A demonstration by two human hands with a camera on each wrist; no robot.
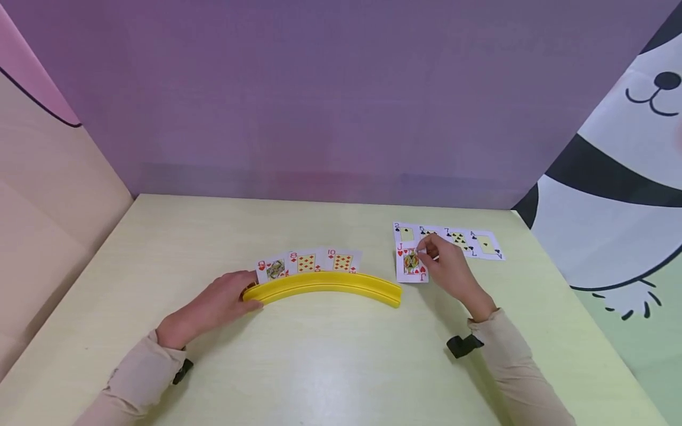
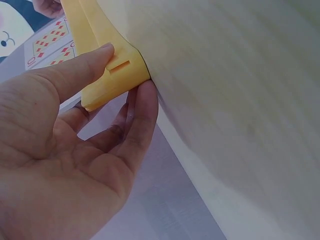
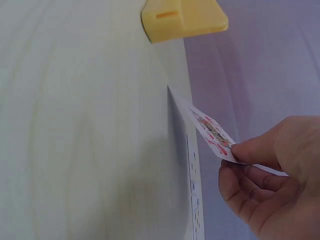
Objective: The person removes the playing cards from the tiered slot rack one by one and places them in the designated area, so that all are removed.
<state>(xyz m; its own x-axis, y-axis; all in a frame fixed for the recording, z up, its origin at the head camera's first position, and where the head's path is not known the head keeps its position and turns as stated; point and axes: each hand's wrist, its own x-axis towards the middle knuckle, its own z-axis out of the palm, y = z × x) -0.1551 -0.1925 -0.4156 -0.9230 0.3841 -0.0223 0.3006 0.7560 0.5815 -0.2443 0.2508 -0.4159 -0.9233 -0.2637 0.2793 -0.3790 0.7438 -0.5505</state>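
My left hand (image 1: 221,302) grips the left end of a curved yellow card holder (image 1: 325,281), thumb on the near face and fingers behind it. Standing in the holder are a red face card (image 1: 275,269), an eight of diamonds (image 1: 306,262) and a ten of diamonds (image 1: 341,261). To the right of the holder, my right hand (image 1: 450,269) pinches a jack of hearts (image 1: 411,264) by its right edge between thumb and fingers. In the right wrist view the jack (image 3: 212,134) is tilted, partly raised over the table.
Behind the right hand lies an overlapping row of black-suit cards: a two (image 1: 406,233), a five, a seven (image 1: 459,239) and an ace (image 1: 487,244). The hand partly covers the row. A purple wall (image 1: 330,106) rises at the back edge of the pale table (image 1: 319,367).
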